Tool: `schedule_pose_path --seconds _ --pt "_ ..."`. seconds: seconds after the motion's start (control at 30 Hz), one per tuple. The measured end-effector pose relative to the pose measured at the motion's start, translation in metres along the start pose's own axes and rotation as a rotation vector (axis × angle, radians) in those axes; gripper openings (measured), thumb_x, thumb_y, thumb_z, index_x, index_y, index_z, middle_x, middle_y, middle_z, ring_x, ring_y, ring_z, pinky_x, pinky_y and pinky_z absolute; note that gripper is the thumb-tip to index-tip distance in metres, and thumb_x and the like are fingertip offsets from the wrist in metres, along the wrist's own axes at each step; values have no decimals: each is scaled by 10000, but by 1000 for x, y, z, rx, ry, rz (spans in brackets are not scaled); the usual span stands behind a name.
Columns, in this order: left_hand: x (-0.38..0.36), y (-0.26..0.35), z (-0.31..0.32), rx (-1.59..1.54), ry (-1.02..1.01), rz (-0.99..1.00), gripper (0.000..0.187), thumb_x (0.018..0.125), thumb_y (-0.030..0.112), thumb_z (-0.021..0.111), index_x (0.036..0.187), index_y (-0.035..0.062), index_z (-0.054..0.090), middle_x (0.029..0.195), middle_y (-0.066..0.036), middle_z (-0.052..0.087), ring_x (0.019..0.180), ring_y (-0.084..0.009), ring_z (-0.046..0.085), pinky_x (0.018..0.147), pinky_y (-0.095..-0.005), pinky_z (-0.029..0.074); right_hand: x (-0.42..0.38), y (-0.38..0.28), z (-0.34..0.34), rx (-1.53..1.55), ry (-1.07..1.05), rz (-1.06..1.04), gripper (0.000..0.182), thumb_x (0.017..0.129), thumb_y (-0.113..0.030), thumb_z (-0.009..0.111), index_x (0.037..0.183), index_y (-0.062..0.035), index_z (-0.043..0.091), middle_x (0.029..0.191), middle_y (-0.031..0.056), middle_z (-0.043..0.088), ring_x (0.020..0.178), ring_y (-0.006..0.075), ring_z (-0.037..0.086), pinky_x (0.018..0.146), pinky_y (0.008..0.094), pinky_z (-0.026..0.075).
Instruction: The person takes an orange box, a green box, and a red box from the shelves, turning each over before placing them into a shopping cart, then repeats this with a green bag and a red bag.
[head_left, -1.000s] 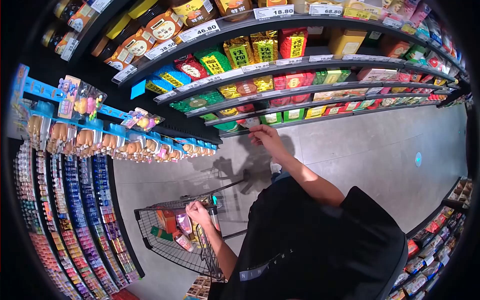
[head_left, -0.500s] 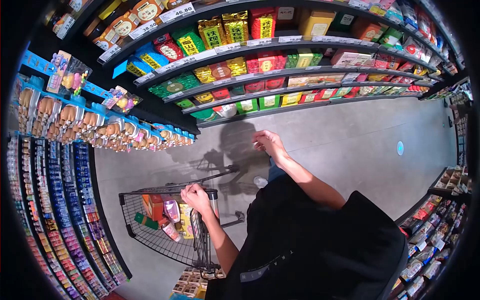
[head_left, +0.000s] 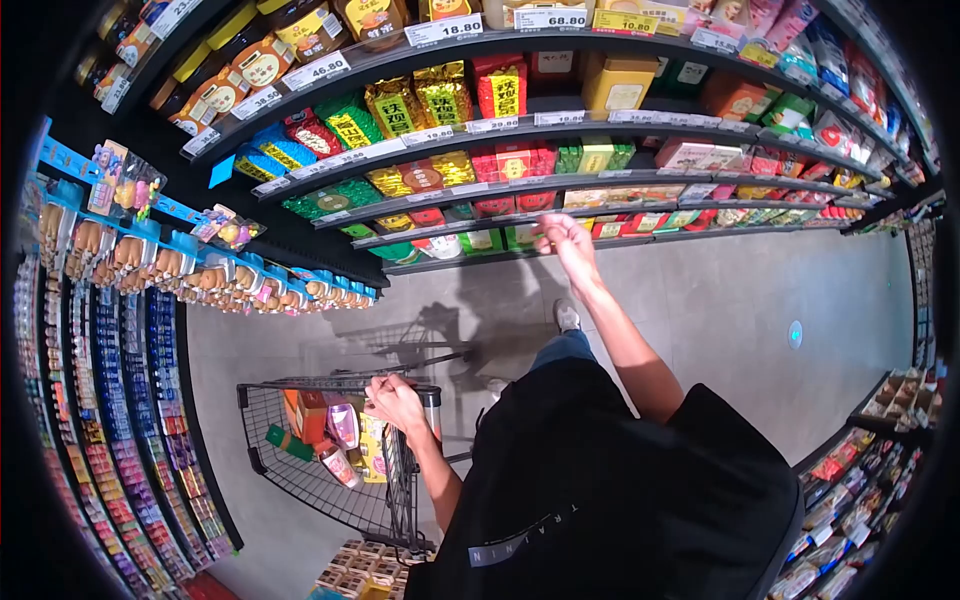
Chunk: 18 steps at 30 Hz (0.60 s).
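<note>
My left hand [head_left: 395, 402] is at the side rail of a shopping cart [head_left: 300, 500], its fingers curled; whether they grip the rail is hard to make out. My right hand [head_left: 568, 245] is raised in front of the lower shelf, fingers bent loosely, with nothing visible in it. Inside the cart lie an orange-red box [head_left: 307, 415], a green box [head_left: 290, 442], a purple-topped package [head_left: 344, 425], a bottle with a pink label [head_left: 338, 464] and a yellow package [head_left: 373, 447].
Curved shelves [head_left: 520, 122] of tea bags, jars and boxes run along the top. Hanging packs [head_left: 200, 265] and racks of small goods [head_left: 120, 400] stand at the left. More displays [head_left: 840, 510] are at the lower right. One shoe [head_left: 567, 315] shows on the grey floor.
My right hand has moved up and right, nearer the shelves. A foot has come into view ahead. The shelves appear slightly shifted, while my left hand stays by the cart.
</note>
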<state>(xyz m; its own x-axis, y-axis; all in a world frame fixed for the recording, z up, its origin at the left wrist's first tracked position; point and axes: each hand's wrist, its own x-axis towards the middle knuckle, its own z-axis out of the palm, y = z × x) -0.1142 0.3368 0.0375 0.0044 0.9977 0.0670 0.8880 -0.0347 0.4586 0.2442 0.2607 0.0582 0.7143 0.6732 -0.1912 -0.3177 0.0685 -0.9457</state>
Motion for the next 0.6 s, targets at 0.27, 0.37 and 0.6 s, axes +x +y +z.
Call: schedule_pose_path --seconds 0.27,0.37,0.6 --pt "-16 71 47 -23 52 -33 355 845 228 489 541 98 620 812 -25 607 943 -225 520 930 -430 265 71 -42 -67 -89 -50 -59 215 963 -102 498 1116 -19 624 957 48 681 794 94 621 728 243 498" --pt "-24 100 59 -28 81 -37 366 854 227 484 534 104 611 799 -24 608 939 -220 520 934 -433 264 80 -48 -93 -91 -74 -79 192 973 -95 512 1118 -14 609 951 49 679 792 92 616 735 236 494" --pt "-37 146 78 -32 63 -59 356 878 233 480 586 98 632 775 -21 610 941 -212 511 929 -440 265 102 -72 -146 -171 -9 -308 200 949 -42 523 1118 36 596 955 32 654 809 45 566 730 189 473"
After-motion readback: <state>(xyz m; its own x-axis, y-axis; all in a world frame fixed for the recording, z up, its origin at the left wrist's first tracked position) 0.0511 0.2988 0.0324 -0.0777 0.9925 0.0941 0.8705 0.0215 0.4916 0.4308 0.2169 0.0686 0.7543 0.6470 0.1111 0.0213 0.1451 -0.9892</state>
